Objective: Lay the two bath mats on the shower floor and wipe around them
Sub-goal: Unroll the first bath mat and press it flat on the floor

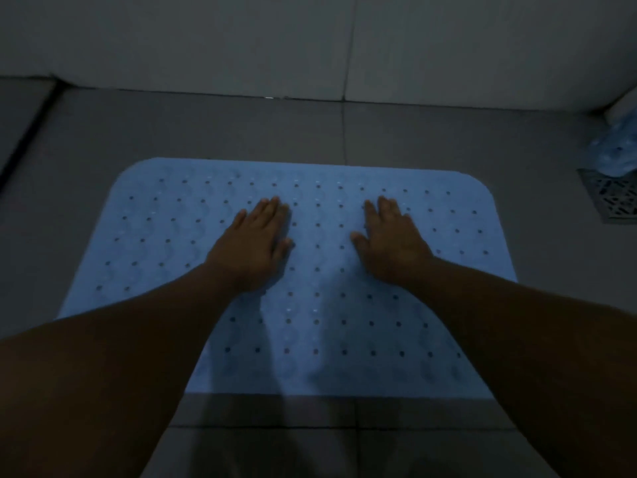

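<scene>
Grey tile floor (206, 132), dim light, grout line running front to back near the middle, meeting a pale wall (241, 39) along the far edge. Blue mat (327, 339) lies flat on the floor, centred, long side parallel to the wall, rounded far corners, rows of small holes across it; near edge sits just short of a darker tile strip, a bare band of floor between far edge and wall. Both forearms come in from the near corners and cross over the mat's near part. Left hand (255, 243) is palm down on the mat, left of centre, fingers extended and close together, thumb out to the side, holding nothing. Right hand (389, 243) mirrors it right of centre, palm down, fingers flat and slightly splayed, thumb pointing inward, holding nothing. Hands are apart, a strip of mat showing between them. Far right corner of the floor: a metal drain grate (610, 198), clear of the mat. Crumpled pale-blue item (617, 150) sits at the grate's far edge against the wall; too blurred to say what it is. Only one mat clearly visible.
</scene>
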